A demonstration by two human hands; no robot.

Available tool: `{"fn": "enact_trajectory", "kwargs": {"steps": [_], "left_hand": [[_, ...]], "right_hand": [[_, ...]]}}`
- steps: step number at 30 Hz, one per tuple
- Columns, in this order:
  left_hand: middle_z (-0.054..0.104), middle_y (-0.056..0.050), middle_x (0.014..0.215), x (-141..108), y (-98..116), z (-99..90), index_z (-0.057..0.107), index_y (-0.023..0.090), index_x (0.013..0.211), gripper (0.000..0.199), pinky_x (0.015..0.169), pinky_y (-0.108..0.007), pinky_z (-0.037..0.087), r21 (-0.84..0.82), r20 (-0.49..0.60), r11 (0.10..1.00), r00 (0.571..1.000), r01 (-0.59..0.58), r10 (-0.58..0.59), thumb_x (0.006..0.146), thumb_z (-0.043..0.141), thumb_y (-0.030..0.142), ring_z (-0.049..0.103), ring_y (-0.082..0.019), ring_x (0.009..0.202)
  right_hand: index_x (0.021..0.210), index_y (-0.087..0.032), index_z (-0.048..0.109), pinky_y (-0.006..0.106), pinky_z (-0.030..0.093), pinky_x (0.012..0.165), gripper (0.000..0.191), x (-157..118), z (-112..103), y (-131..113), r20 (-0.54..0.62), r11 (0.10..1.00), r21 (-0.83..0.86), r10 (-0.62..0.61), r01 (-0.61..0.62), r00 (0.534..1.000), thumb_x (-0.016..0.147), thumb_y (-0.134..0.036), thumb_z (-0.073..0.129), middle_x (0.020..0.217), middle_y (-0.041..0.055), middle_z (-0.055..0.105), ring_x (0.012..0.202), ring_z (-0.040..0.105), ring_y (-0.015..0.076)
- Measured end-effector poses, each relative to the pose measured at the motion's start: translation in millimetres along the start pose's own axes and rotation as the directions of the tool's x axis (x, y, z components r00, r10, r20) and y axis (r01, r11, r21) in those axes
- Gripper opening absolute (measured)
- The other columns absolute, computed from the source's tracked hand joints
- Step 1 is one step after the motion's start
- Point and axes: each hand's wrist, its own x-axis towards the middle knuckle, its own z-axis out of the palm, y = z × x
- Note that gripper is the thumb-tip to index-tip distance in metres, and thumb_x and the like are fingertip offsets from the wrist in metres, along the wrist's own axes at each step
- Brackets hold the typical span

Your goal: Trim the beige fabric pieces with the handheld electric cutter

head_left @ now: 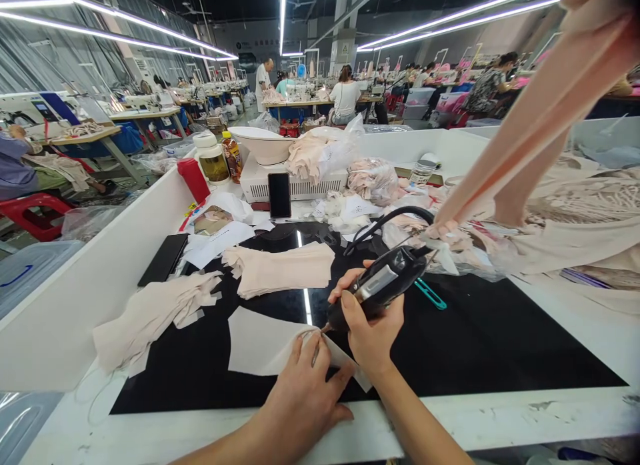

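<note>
My right hand (374, 331) is wrapped round a black corded hand tool (385, 278) with a silver strip on its side. The tool's thin tip points down at the edge of a pale, flat fabric piece (263, 341), close to my left fingertips. My left hand (305, 388) presses on that piece with fingers spread and lightly bent; whatever lies under the fingertips is partly hidden. Behind it lies a stack of pale pink fabric pieces (285, 268). Another fanned stack of fabric pieces (155, 318) is on the left. Both hands are over a glossy black board (475, 345).
A teal snap-blade knife (431, 295) lies right of the tool. Pink fabric strips (540, 111) hang at upper right. A phone (279, 195) leans on a white scale (257, 185). Bagged fabric (320, 151) and scraps crowd the back. A white side wall (100, 278) borders the left.
</note>
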Motion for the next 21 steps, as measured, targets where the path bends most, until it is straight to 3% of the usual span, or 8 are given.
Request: {"fn": "enact_trajectory", "kwargs": {"steps": [13, 21], "left_hand": [[0.065, -0.020, 0.126, 0.0, -0.8, 0.4, 0.067, 0.027, 0.136, 0.077, 0.101, -0.060, 0.056, 0.011, -0.005, 1.000, 1.000, 0.000, 0.000, 0.075, 0.083, 0.071, 0.064, -0.042, 0.122], [0.064, -0.020, 0.130, -1.1, -0.6, 1.3, 0.066, 0.027, 0.136, 0.074, 0.103, -0.063, 0.054, -0.003, 0.041, 1.000, 0.999, 0.005, -0.005, 0.078, 0.083, 0.069, 0.062, -0.044, 0.124]], "right_hand": [[0.121, -0.029, 0.055, 0.029, 0.059, 0.066, 0.042, -0.6, -1.4, -0.8, 0.006, 1.000, -0.010, 0.007, -0.007, 1.000, 0.088, -0.015, 0.076, 0.090, -0.0040, 0.069, 0.065, 0.065, 0.0120], [0.122, -0.028, 0.054, 0.026, 0.056, 0.057, 0.046, -2.2, -2.4, -9.9, -0.040, 1.000, 0.027, 0.015, -0.014, 0.999, 0.084, -0.020, 0.080, 0.088, -0.0035, 0.066, 0.065, 0.063, 0.0123]]}}
